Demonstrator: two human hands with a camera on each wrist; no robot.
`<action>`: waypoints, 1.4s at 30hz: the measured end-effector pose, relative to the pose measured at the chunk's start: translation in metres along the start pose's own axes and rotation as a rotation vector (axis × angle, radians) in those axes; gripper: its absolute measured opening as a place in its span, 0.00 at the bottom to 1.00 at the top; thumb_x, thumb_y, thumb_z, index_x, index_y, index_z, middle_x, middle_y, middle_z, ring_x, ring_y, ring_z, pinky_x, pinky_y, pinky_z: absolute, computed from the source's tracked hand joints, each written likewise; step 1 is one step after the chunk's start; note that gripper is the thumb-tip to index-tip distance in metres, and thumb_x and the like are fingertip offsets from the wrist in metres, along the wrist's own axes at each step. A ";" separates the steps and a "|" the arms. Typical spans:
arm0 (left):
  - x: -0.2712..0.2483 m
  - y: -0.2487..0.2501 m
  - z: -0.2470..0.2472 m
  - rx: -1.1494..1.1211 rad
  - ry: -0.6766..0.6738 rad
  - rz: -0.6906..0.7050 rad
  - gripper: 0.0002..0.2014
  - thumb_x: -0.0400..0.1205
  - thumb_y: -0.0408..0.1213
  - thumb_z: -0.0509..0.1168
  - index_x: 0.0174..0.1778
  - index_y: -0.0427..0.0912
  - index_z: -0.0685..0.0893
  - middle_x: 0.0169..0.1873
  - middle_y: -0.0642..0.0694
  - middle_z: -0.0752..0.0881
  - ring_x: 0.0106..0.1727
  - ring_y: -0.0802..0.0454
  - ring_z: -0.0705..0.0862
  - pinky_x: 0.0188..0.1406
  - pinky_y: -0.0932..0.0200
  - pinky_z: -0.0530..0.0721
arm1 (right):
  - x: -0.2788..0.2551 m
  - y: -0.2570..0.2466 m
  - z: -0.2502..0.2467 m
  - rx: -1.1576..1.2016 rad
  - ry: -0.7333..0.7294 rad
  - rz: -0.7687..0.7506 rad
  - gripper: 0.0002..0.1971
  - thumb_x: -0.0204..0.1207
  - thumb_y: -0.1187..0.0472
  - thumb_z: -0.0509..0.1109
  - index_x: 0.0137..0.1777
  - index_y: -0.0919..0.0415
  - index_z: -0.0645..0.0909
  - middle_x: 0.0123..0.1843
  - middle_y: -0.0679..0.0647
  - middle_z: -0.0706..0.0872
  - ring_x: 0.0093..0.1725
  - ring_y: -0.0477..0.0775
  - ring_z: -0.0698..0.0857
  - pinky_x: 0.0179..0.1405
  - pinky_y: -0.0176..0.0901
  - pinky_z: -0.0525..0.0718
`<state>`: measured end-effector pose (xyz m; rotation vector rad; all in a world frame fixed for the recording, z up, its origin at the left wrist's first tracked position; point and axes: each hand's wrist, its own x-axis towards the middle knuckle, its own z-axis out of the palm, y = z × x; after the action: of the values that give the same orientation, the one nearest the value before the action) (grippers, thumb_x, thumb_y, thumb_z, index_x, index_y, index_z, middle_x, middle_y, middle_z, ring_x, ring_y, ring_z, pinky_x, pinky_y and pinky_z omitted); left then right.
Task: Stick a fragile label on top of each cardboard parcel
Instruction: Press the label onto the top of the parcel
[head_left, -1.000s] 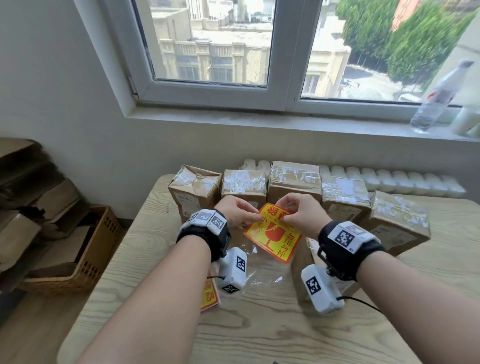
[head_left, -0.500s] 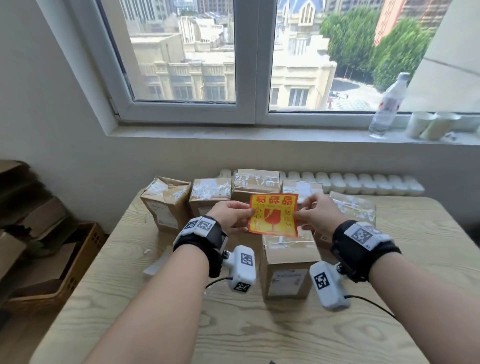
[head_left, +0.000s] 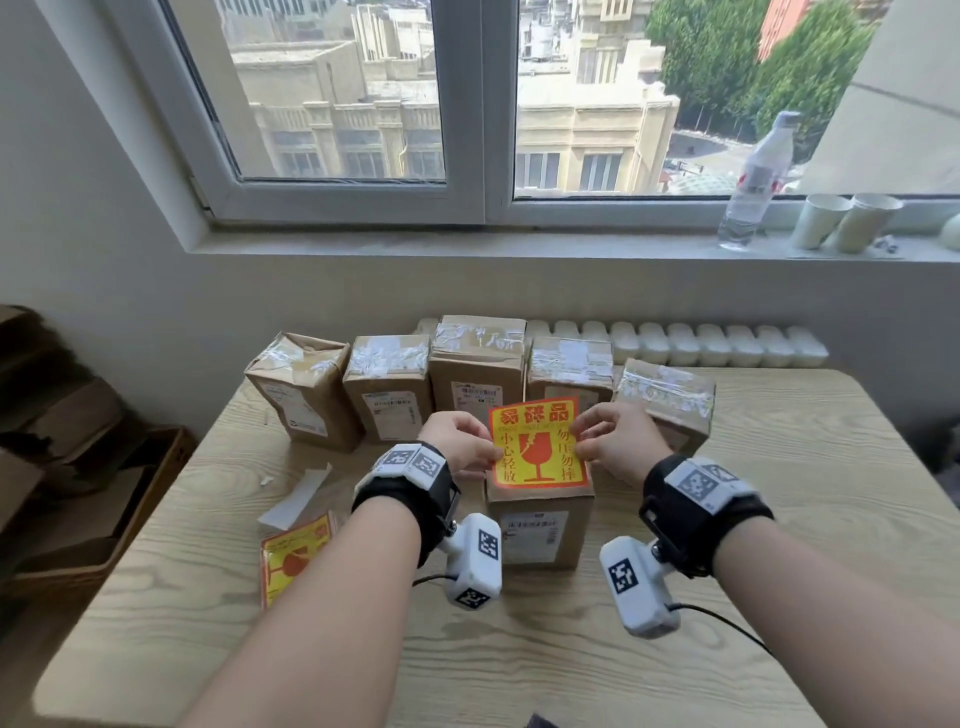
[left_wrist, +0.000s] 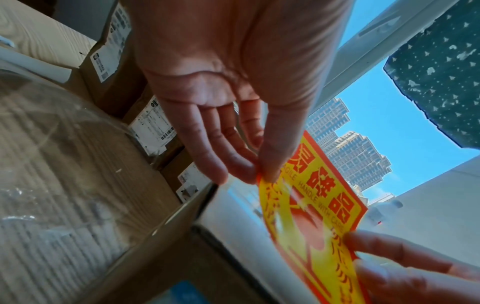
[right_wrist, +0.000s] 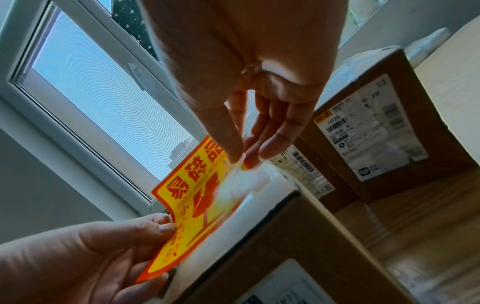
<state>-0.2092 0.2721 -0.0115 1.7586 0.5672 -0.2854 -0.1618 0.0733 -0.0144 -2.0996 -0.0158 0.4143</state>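
Both hands, left hand (head_left: 460, 441) and right hand (head_left: 618, 439), pinch the label (head_left: 537, 447) by its side edges, which I have now brought over the front parcel (head_left: 540, 525), so pressing it down comes next.

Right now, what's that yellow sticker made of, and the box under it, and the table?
The fragile label looks like thin glossy paper or plastic film: it bends and shines between the left hand and right hand. The front parcel is matte brown cardboard. The table shows pale wood grain, maybe laminate.
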 end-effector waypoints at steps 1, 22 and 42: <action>0.000 -0.001 0.002 0.013 0.002 -0.001 0.12 0.74 0.20 0.73 0.34 0.39 0.79 0.38 0.39 0.89 0.38 0.46 0.90 0.44 0.49 0.91 | 0.000 0.002 0.000 -0.002 -0.012 0.008 0.14 0.68 0.75 0.76 0.40 0.53 0.84 0.42 0.52 0.85 0.46 0.53 0.87 0.48 0.49 0.88; -0.001 -0.009 0.008 0.170 0.033 0.019 0.20 0.70 0.25 0.77 0.54 0.48 0.89 0.45 0.44 0.89 0.46 0.50 0.91 0.49 0.51 0.91 | -0.002 0.010 0.005 -0.208 -0.034 -0.081 0.17 0.69 0.72 0.76 0.57 0.56 0.87 0.41 0.47 0.84 0.42 0.45 0.83 0.27 0.27 0.76; 0.009 -0.005 0.017 0.746 -0.077 0.154 0.51 0.55 0.57 0.83 0.75 0.69 0.68 0.76 0.47 0.66 0.78 0.46 0.64 0.77 0.40 0.68 | 0.001 0.004 0.005 -0.679 -0.185 -0.141 0.51 0.56 0.36 0.81 0.79 0.36 0.61 0.71 0.54 0.67 0.74 0.55 0.68 0.72 0.57 0.73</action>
<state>-0.2024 0.2586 -0.0240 2.4806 0.2734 -0.4972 -0.1625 0.0749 -0.0205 -2.6912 -0.4682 0.5719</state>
